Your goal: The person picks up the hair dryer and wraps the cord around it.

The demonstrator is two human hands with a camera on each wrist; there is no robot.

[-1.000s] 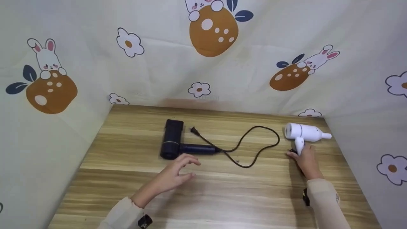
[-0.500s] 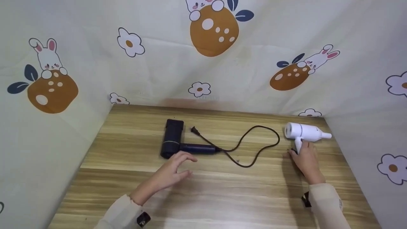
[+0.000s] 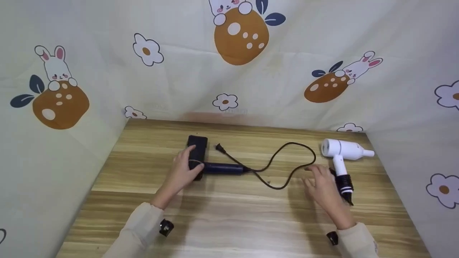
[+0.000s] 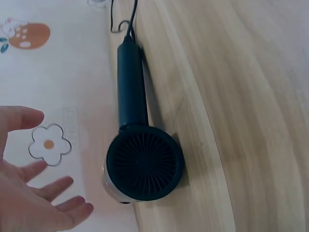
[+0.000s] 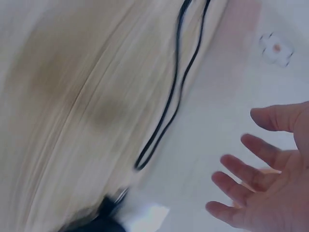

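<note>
A dark blue hair dryer [image 3: 224, 168] lies on its side on the wooden table, round vent toward me. Above its barrel hovers my left hand [image 3: 181, 172], thumb and fingers spread; the left wrist view shows this left hand [image 4: 34, 205] beside the hair dryer [image 4: 131, 87], apart from it. A white hair dryer [image 3: 346, 149] lies at the right, its black cord [image 3: 344, 181] wound around the handle. My right hand [image 3: 324, 190], fingers relaxed and holding nothing, is just left of that handle. In the right wrist view, the right hand [image 5: 270, 188] looks bare.
From the blue dryer's handle a black power cord [image 3: 278, 188] loops toward my right hand, and its plug [image 3: 219, 147] lies beside the barrel. A cloth with rabbits and flowers [image 3: 179, 82] encloses the back and sides of the wooden table [image 3: 236, 222].
My right hand has let go of the white hair dryer's handle and moved left. My left hand has moved up and left, over the blue hair dryer's barrel.
</note>
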